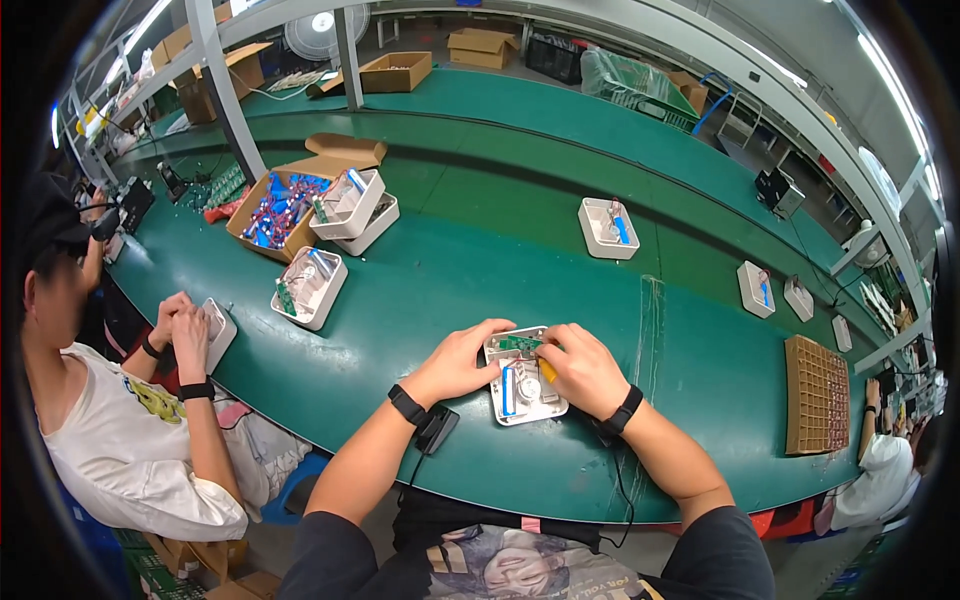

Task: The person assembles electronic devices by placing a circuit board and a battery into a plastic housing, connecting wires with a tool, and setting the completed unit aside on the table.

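In front of me lies a white plastic housing [548,409] on the green bench. Inside it are a green circuit board [518,343] near the far edge, a blue cylindrical battery [508,391] along the left and a round white part [530,394]. My left hand [462,362] grips the housing's far left side, its fingers at the rim and the board. The fingers of my right hand [583,372] are closed at the far right corner, on a small yellow object [547,370] mostly hidden by the hand; its kind is unclear.
More housings with parts stand left [310,288] and far right [608,228]. A cardboard box [262,213] holds blue batteries with wires. A brown compartment tray [818,395] lies right. A black device [437,430] with a cable sits by my left wrist. A co-worker [150,420] handles a housing at left.
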Demonstrator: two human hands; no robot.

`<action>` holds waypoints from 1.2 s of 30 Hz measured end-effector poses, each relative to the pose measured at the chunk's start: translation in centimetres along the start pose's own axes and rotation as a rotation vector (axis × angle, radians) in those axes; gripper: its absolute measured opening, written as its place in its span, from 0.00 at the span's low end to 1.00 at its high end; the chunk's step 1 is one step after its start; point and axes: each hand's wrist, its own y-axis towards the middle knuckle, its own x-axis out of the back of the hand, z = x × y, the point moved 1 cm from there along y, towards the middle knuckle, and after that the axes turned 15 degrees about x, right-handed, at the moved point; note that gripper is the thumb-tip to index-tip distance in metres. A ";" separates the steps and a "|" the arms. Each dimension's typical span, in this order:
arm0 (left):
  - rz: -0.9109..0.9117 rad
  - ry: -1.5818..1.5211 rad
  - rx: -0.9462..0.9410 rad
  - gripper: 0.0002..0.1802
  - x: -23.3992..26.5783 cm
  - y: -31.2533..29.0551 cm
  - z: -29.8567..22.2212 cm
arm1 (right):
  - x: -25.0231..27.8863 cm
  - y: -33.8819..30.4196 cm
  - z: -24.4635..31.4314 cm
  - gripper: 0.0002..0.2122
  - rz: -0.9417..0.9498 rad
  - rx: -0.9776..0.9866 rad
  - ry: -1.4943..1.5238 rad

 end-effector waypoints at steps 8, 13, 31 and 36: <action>-0.023 0.020 0.029 0.28 -0.1 0.1 0.1 | -0.2 -0.7 0.1 0.09 -0.051 -0.040 -0.001; -0.113 -0.019 0.019 0.27 0.2 0.2 0.2 | -0.1 -0.7 -0.2 0.10 -0.049 -0.063 -0.021; -0.190 -0.022 -0.008 0.26 0.3 0.0 0.8 | -0.2 -0.6 -0.3 0.10 -0.206 -0.234 -0.047; -0.148 -0.039 -0.029 0.26 0.1 0.5 1.2 | 0.0 0.0 -0.9 0.11 -0.155 -0.101 0.053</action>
